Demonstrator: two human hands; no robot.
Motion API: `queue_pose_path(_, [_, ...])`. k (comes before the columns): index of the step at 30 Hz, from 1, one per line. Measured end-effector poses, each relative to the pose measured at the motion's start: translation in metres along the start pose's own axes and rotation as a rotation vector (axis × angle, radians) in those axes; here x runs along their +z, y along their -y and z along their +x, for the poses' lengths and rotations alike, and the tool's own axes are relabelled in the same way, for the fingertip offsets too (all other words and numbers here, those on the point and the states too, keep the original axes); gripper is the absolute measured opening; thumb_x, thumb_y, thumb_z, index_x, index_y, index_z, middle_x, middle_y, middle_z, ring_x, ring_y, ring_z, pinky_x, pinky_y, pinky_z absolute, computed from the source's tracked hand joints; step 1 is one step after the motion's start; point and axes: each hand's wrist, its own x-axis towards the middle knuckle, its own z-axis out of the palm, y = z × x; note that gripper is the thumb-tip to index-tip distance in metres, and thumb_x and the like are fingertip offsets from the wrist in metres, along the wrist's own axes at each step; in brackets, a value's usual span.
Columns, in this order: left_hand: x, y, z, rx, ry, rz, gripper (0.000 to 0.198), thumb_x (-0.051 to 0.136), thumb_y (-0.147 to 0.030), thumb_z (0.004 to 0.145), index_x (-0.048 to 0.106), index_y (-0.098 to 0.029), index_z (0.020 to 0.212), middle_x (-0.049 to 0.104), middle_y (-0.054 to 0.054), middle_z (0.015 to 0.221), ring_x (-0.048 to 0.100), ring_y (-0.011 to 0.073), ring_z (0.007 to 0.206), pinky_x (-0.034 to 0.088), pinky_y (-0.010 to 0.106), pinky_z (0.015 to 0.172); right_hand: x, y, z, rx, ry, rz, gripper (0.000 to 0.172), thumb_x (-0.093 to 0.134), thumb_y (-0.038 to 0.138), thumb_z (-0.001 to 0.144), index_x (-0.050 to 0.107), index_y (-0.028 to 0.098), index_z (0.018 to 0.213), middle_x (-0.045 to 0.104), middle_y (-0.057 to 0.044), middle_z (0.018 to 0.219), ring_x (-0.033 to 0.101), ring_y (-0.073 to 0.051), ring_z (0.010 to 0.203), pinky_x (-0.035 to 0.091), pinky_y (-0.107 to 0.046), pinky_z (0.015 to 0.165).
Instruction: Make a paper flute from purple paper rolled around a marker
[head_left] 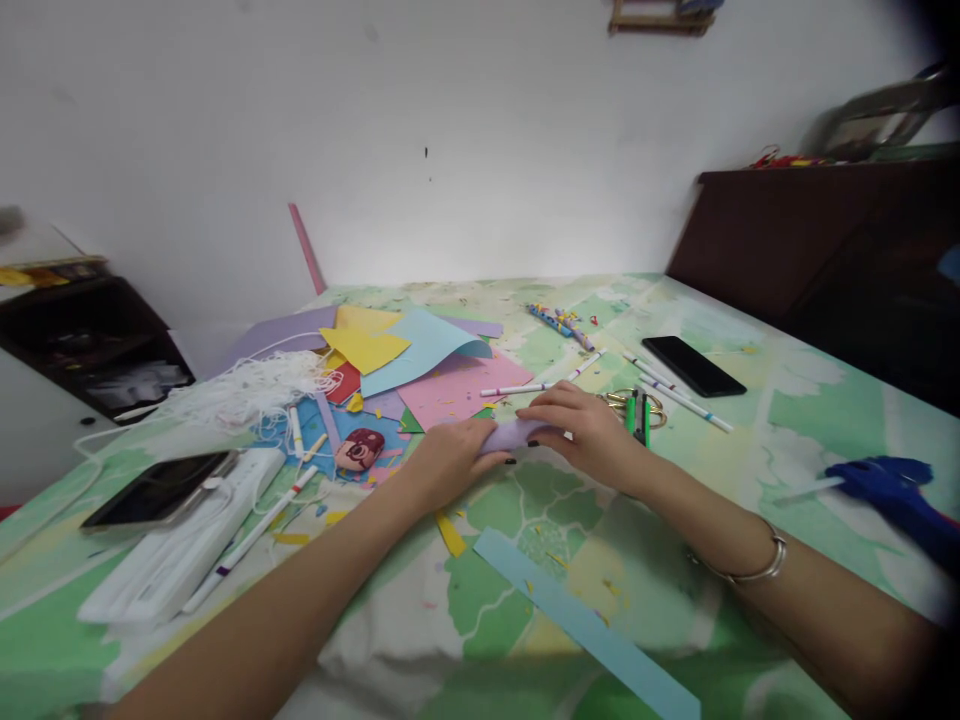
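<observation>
Lavender roll (511,436) is at frame centre, above the table (787,430). Left hand (453,462) has its grip closed on the left end; right hand (589,435) has its grip closed on the right end. Probably rolled paper, but fingers cover much of it. Light-blue strip (585,622) lies bottom centre-right, below the hands. Pink sheet (450,388) is just behind the left hand, partly under a light-blue sheet (420,348). White string tangle (240,392) at left, black phone (694,366) right of centre.
</observation>
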Motion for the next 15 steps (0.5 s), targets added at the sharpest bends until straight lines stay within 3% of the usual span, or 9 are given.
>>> queue_pose_path(9, [0.012,0.002,0.001,0.104,0.062,0.033,0.039,0.037,-0.05,0.09,0.057,-0.016,0.089,0.063,0.005,0.084,0.059,0.0187,0.074,0.042,0.028,0.062,-0.001,-0.001,-0.003,0.023,0.298,-0.061,0.013,0.058,0.017,0.082,0.07,0.014,0.088,0.064,-0.009,0.078,0.055,-0.019,0.078,0.043,-0.031,0.07])
queue_pose_path(15, [0.011,0.003,0.002,0.197,-0.033,0.162,0.04,0.043,-0.049,0.088,0.061,-0.014,0.087,0.057,0.008,0.087,0.055,0.0191,0.077,0.043,0.03,0.066,0.001,0.0,-0.005,0.126,0.386,-0.006,0.014,0.057,0.015,0.081,0.071,0.015,0.086,0.062,-0.009,0.085,0.056,-0.017,0.078,0.041,-0.027,0.067])
